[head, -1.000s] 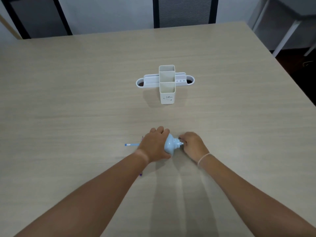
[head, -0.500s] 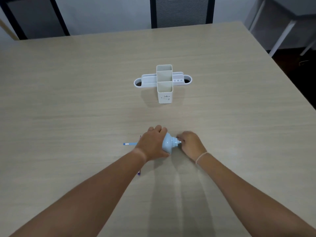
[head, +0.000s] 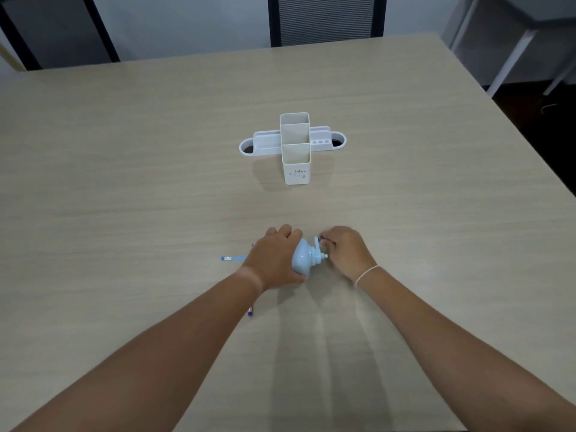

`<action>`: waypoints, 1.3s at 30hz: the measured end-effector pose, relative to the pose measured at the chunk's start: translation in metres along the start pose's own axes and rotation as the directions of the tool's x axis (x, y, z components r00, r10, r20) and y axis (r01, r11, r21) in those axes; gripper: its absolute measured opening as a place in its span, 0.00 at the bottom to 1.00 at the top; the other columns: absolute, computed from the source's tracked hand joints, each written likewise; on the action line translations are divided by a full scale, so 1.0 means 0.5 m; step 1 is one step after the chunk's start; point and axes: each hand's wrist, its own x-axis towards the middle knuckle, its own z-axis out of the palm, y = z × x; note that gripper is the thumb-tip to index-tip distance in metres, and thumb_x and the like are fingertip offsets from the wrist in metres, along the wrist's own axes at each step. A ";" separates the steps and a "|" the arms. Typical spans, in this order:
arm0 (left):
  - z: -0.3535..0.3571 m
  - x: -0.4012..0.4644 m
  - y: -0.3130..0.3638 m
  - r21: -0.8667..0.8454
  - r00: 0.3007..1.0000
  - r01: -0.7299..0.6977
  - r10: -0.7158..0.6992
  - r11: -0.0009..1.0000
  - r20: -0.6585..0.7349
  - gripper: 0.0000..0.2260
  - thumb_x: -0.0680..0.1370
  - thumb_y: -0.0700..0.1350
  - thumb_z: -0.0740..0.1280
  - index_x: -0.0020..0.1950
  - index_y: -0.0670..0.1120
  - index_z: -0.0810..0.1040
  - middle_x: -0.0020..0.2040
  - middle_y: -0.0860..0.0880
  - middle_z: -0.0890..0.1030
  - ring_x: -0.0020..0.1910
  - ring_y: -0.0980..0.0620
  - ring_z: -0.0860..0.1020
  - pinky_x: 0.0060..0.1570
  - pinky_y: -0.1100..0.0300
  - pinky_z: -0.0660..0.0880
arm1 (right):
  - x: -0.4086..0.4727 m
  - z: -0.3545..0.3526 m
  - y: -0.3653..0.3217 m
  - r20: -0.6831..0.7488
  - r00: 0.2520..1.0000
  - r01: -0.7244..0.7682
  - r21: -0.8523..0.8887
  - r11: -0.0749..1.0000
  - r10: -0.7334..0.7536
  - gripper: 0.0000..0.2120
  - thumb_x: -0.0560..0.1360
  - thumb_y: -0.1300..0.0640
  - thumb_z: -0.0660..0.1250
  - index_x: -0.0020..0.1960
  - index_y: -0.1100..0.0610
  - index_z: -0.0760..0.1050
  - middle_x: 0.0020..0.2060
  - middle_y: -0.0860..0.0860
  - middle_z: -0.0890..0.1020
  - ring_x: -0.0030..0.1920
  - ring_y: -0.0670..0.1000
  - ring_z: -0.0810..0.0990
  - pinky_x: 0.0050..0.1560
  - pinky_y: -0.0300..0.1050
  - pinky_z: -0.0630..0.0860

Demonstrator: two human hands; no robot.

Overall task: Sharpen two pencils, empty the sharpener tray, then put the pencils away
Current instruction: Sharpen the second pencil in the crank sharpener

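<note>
A light blue crank sharpener (head: 304, 258) stands on the wooden table (head: 124, 182) near the front middle. My left hand (head: 274, 260) is clamped over its left side and hides most of its body. My right hand (head: 346, 252) pinches the crank handle (head: 317, 243) on the sharpener's right end, with the handle turned up and away. A blue pencil (head: 232, 258) sticks out leftwards from under my left hand. The purple tip of a second pencil (head: 250, 312) shows beneath my left wrist. A white desk organiser (head: 295, 151) with tall open compartments stands further back.
A dark mesh chair (head: 325, 20) is pushed in at the far edge. Another table's white legs (head: 511, 67) are at the back right. The table's right edge runs diagonally past the organiser.
My right hand has swung the crank handle from level with the axle to up and away. The left hand, sharpener and pencils have stayed put.
</note>
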 end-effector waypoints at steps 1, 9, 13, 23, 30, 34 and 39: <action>0.000 0.000 0.000 0.002 1.000 0.000 0.000 1.000 0.002 0.28 0.63 0.55 0.74 0.57 0.45 0.68 0.55 0.47 0.71 0.51 0.45 0.69 0.53 0.49 0.74 | -0.020 0.012 0.006 0.049 0.999 -0.003 -0.033 0.999 0.005 0.08 0.73 0.68 0.62 0.44 0.69 0.79 0.42 0.67 0.81 0.45 0.63 0.78 0.48 0.50 0.69; 0.002 -0.006 0.002 -0.038 1.000 0.028 -0.028 0.999 -0.003 0.28 0.63 0.54 0.74 0.57 0.46 0.69 0.54 0.47 0.71 0.51 0.45 0.69 0.51 0.46 0.75 | -0.126 -0.027 -0.038 -0.195 0.960 0.218 0.063 0.974 -0.203 0.06 0.69 0.67 0.64 0.41 0.63 0.79 0.32 0.56 0.81 0.38 0.50 0.72 0.42 0.35 0.65; 0.001 -0.003 0.003 -0.036 1.000 0.021 -0.021 0.999 0.001 0.29 0.63 0.55 0.74 0.58 0.46 0.69 0.54 0.47 0.72 0.51 0.45 0.69 0.51 0.47 0.75 | -0.012 -0.032 -0.036 -0.212 0.971 0.125 0.050 0.991 -0.112 0.06 0.72 0.70 0.64 0.43 0.68 0.80 0.36 0.64 0.82 0.41 0.61 0.78 0.45 0.44 0.69; -0.004 -0.006 0.007 -0.001 0.999 -0.022 0.022 1.000 0.024 0.28 0.63 0.54 0.74 0.58 0.46 0.69 0.55 0.48 0.71 0.52 0.46 0.69 0.52 0.48 0.75 | -0.046 0.023 0.023 -0.036 0.999 0.037 -0.086 0.996 -0.040 0.06 0.70 0.70 0.63 0.40 0.69 0.79 0.36 0.68 0.80 0.41 0.63 0.78 0.43 0.50 0.70; -0.001 -0.008 0.006 -0.035 1.000 0.020 -0.019 0.999 0.014 0.28 0.63 0.53 0.74 0.59 0.46 0.68 0.55 0.48 0.71 0.52 0.45 0.69 0.51 0.47 0.75 | -0.178 0.014 -0.004 -0.093 0.981 0.173 -0.001 0.985 -0.172 0.06 0.68 0.69 0.63 0.39 0.64 0.79 0.31 0.60 0.78 0.38 0.52 0.72 0.40 0.35 0.64; 0.000 -0.006 0.008 -0.032 1.000 0.022 -0.022 0.999 0.012 0.29 0.63 0.54 0.74 0.59 0.46 0.69 0.55 0.47 0.72 0.52 0.44 0.69 0.52 0.47 0.74 | -0.137 -0.027 -0.036 -0.221 0.942 0.258 -0.012 0.966 -0.254 0.07 0.70 0.68 0.62 0.42 0.65 0.79 0.33 0.60 0.81 0.39 0.53 0.73 0.44 0.39 0.66; 0.001 -0.007 0.010 -0.031 1.000 0.027 -0.027 0.999 0.003 0.28 0.63 0.55 0.74 0.58 0.46 0.69 0.54 0.47 0.72 0.50 0.45 0.69 0.51 0.48 0.74 | -0.007 -0.027 -0.025 -0.116 0.993 0.035 -0.002 0.999 -0.034 0.08 0.74 0.69 0.61 0.47 0.67 0.79 0.41 0.65 0.81 0.46 0.62 0.77 0.47 0.44 0.67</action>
